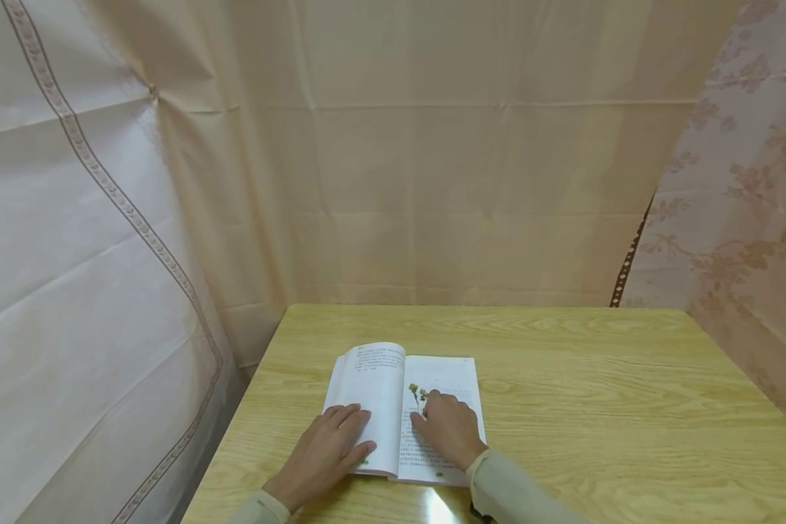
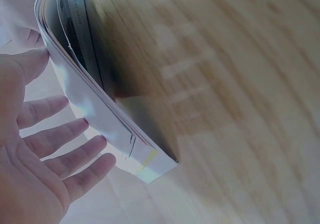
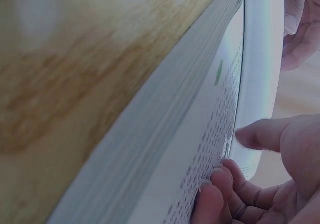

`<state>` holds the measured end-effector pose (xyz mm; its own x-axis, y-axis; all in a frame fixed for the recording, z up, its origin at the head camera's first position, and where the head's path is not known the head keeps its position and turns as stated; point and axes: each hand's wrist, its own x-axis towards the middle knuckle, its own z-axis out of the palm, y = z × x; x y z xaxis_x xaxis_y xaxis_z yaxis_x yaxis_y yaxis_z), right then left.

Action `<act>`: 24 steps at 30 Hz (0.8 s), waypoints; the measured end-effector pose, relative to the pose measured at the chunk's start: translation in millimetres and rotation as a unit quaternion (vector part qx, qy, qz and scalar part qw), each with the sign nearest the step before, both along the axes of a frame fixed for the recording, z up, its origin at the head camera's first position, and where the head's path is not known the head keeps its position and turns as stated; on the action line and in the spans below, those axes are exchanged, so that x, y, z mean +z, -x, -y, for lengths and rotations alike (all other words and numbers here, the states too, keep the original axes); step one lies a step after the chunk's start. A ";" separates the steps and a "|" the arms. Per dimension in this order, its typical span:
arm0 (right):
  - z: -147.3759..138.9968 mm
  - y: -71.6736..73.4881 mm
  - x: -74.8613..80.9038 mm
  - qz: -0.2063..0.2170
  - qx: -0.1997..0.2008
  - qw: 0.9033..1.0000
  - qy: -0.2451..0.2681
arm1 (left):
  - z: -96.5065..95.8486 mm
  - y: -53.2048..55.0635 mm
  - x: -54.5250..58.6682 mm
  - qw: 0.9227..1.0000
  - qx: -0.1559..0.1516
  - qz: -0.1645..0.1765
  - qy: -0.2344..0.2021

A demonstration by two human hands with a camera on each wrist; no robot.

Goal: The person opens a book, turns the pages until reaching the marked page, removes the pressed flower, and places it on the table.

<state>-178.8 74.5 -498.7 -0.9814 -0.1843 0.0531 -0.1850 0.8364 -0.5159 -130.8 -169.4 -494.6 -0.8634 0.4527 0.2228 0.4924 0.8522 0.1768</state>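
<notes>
An open book (image 1: 383,407) with printed text lies on the wooden table. My left hand (image 1: 330,444) rests on the left page with its fingers spread. In the left wrist view that hand (image 2: 55,139) has its fingertips right at the white page. On the right page, my right hand (image 1: 448,426) touches the paper beside a small yellow-green flower sprig (image 1: 413,391), which it partly covers. Seen from the right wrist, the bent fingers (image 3: 225,184) meet the printed text while the thumb (image 3: 260,135) stands apart over the page near the spine.
The wooden table (image 1: 583,407) extends to the right of the book. Pale curtain-like cloth (image 1: 432,160) hangs behind the table, with more cloth on the left and right. Small green marks (image 1: 440,474) show near the bottom of the pages.
</notes>
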 end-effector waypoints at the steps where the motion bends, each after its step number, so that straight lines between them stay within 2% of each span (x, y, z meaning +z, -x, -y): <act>1: 0.4 0.7 -0.7 -0.001 0.001 1.000 0.000 | 0.1 -0.1 -0.1 1.000 0.000 -0.001 0.000; 10: 0.0 1.2 3.3 -0.014 -0.001 1.000 -0.018 | 0.0 0.0 -0.1 1.000 -0.003 -0.006 0.001; 24: -0.9 7.1 6.3 0.019 0.006 1.000 -0.013 | 1.4 0.3 -0.6 1.000 0.000 0.003 0.001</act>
<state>-185.9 75.4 -492.4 -0.9805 -0.1961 0.0104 -0.1748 0.8476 -0.5010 -131.1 -170.7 -495.3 -0.8642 0.4537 0.2174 0.4922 0.8520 0.1784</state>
